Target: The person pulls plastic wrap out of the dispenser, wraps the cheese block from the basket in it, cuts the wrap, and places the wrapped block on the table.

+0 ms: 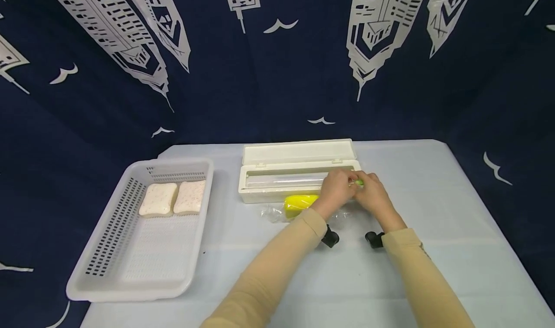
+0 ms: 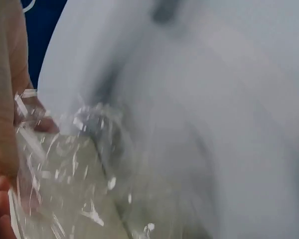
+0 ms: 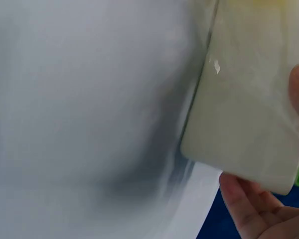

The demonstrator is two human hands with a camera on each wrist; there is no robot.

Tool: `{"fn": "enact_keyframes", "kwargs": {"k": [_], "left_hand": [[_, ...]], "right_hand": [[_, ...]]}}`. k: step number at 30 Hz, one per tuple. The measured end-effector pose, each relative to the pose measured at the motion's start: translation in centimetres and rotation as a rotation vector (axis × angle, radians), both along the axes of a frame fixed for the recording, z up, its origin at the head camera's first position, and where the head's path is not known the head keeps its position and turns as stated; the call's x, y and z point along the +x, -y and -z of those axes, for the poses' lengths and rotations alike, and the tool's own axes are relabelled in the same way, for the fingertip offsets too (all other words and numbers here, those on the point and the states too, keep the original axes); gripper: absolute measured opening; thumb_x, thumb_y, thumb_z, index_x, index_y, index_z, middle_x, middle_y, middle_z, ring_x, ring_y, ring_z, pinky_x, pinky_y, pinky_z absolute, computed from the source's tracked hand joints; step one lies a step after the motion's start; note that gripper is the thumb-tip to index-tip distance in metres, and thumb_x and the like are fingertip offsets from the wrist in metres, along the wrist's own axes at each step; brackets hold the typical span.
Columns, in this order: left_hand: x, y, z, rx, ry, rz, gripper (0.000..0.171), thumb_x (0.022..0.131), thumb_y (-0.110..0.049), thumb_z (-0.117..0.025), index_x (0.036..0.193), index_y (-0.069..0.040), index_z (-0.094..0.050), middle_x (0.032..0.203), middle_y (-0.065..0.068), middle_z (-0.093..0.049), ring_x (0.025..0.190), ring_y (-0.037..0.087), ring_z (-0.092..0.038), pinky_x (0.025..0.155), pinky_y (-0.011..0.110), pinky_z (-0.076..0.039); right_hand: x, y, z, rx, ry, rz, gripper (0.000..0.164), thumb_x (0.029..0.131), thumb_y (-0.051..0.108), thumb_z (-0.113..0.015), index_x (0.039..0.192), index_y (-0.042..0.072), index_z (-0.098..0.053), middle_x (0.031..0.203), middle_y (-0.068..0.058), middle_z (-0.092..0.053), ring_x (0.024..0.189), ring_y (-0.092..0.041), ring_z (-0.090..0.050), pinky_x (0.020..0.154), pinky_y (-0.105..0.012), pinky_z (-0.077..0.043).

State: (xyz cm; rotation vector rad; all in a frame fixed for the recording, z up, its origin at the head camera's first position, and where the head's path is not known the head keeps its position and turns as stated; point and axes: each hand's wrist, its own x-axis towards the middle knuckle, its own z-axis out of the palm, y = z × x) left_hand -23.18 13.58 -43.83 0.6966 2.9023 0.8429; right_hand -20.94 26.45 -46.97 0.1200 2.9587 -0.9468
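A white cloth covers the tabletop (image 1: 468,265). A white basket (image 1: 130,295) sits along its left edge, overhanging slightly. Near the middle of the far edge stands an off-white box (image 1: 265,196), lid raised. Before it, seemingly directly on the cloth, lies something yellow (image 1: 298,204) in clear film (image 1: 272,214).

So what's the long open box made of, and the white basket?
The box looks like hard plastic, smooth and fairly dull, with neatly rounded corners. The basket is probably plastic too, smooth and matt-looking, with even rows of little holes.
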Motion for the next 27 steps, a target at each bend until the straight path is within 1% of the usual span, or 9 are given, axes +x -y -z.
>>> {"fn": "enact_keyframes", "kwargs": {"k": [3,6,9,11,15,17,20,24,27], "left_hand": [[0.2,-0.4,0.4,-0.014,-0.04,-0.028,0.022,0.088,-0.026,-0.075,0.108,-0.018,-0.076,0.104,-0.005,-0.073,0.1,0.009,-0.064,0.077,0.016,-0.048],[0.2,-0.8,0.6,-0.049,-0.113,-0.065,0.019,0.087,-0.03,-0.076,0.104,-0.022,-0.077,0.097,-0.009,-0.072,0.093,0.008,-0.064,0.07,0.016,-0.048],[0.0,-1.0,0.7,-0.089,-0.186,-0.09,0.014,0.086,-0.033,-0.077,0.098,-0.026,-0.078,0.092,-0.012,-0.072,0.088,0.007,-0.064,0.067,0.017,-0.047],[0.0,-1.0,0.7,-0.131,-0.215,-0.085,0.012,0.086,-0.033,-0.076,0.097,-0.026,-0.077,0.092,-0.013,-0.072,0.089,0.007,-0.064,0.072,0.018,-0.048],[0.0,-1.2,0.3,-0.282,-0.256,-0.045,0.013,0.086,-0.035,-0.076,0.096,-0.027,-0.075,0.097,-0.014,-0.071,0.093,0.005,-0.061,0.082,0.017,-0.044],[0.1,-1.4,-0.1,-0.357,-0.259,-0.031,0.014,0.087,-0.037,-0.074,0.096,-0.027,-0.074,0.098,-0.014,-0.07,0.093,0.005,-0.06,0.082,0.017,-0.043],[0.2,-1.7,-0.5,-0.445,-0.24,-0.043,0.019,0.089,-0.039,-0.072,0.104,-0.028,-0.073,0.104,-0.014,-0.069,0.097,0.005,-0.059,0.083,0.017,-0.045],[0.3,-1.6,-0.7,-0.529,-0.197,-0.06,0.025,0.091,-0.035,-0.07,0.114,-0.028,-0.071,0.111,-0.013,-0.068,0.102,0.006,-0.058,0.087,0.019,-0.047],[0.0,-0.7,-1.0,-0.561,-0.188,-0.054,0.027,0.088,-0.032,-0.073,0.114,-0.026,-0.071,0.109,-0.01,-0.068,0.1,0.008,-0.058,0.086,0.021,-0.048]], "right_hand": [[0.0,-0.1,0.0,0.009,-0.025,-0.01,0.045,0.092,0.016,-0.061,0.134,0.004,-0.051,0.119,-0.03,-0.051,0.106,-0.045,-0.054,0.087,-0.06,-0.046],[0.0,-0.1,0.0,0.02,-0.067,-0.016,0.037,0.091,0.014,-0.061,0.126,0.003,-0.055,0.112,-0.028,-0.053,0.1,-0.044,-0.055,0.082,-0.057,-0.046],[0.0,-0.2,0.0,0.031,-0.089,-0.019,0.037,0.089,0.014,-0.064,0.123,0.003,-0.056,0.109,-0.027,-0.053,0.095,-0.043,-0.056,0.08,-0.056,-0.046],[0.0,-0.3,0.0,0.038,-0.09,-0.02,0.039,0.087,0.014,-0.066,0.123,0.003,-0.057,0.108,-0.027,-0.054,0.094,-0.042,-0.056,0.08,-0.056,-0.046],[0.2,-0.5,-0.1,0.05,-0.081,-0.011,0.047,0.086,0.017,-0.072,0.127,0.003,-0.056,0.11,-0.027,-0.054,0.095,-0.042,-0.057,0.083,-0.057,-0.047],[0.3,-0.5,-0.2,0.056,-0.076,-0.007,0.051,0.085,0.018,-0.074,0.13,0.002,-0.055,0.111,-0.027,-0.055,0.096,-0.042,-0.057,0.085,-0.057,-0.047],[0.3,-0.6,-0.3,0.052,-0.064,-0.003,0.056,0.085,0.019,-0.075,0.134,0.003,-0.053,0.112,-0.027,-0.055,0.097,-0.042,-0.057,0.087,-0.057,-0.047],[0.3,-0.5,-0.3,0.02,-0.045,0.002,0.059,0.086,0.023,-0.075,0.137,0.005,-0.053,0.115,-0.026,-0.055,0.099,-0.041,-0.056,0.089,-0.057,-0.047],[0.3,-0.5,-0.4,0.003,-0.04,0.0,0.063,0.085,0.03,-0.077,0.138,0.006,-0.052,0.118,-0.027,-0.055,0.104,-0.043,-0.056,0.093,-0.059,-0.046]]}}
